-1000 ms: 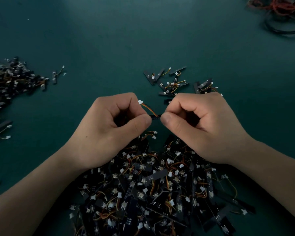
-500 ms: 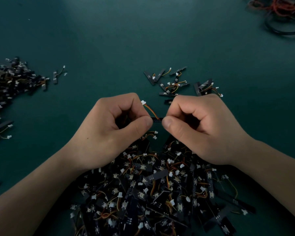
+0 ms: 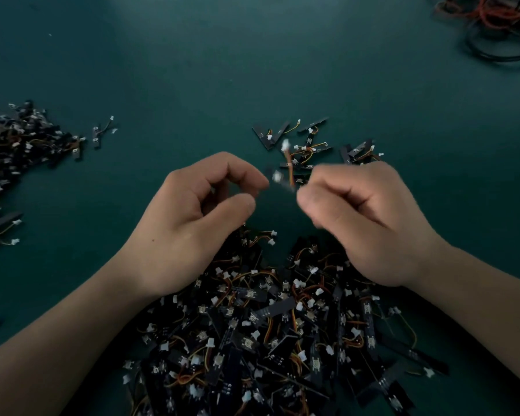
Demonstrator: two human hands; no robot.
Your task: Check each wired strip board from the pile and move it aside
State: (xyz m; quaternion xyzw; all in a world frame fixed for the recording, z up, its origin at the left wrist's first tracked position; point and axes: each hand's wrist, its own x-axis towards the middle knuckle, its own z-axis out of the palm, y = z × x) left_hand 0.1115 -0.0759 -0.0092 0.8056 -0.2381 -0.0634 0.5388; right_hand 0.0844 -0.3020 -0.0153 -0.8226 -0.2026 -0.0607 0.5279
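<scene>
A big pile of black strip boards [image 3: 282, 340] with orange wires and white plugs lies on the green table in front of me. My right hand [image 3: 364, 220] pinches one wired strip board [image 3: 289, 166] between thumb and forefinger; it is motion-blurred, its orange wire and white plug pointing away from me. My left hand [image 3: 186, 223] hovers just left of it with fingers curled, thumb and forefinger slightly apart, nothing visible between them. Behind the hands lies a small group of boards [image 3: 309, 145].
A second heap of wired boards [image 3: 18, 145] spreads along the left edge, with a stray one [image 3: 101, 132] beside it. A tangle of red and black cables [image 3: 493, 22] sits at the far right corner. Bare green table [image 3: 192, 70] stretches beyond the hands.
Both hands were pinching the board's two ends. Now my left hand has let go and the right hand swings the board up and away, toward the small group behind.
</scene>
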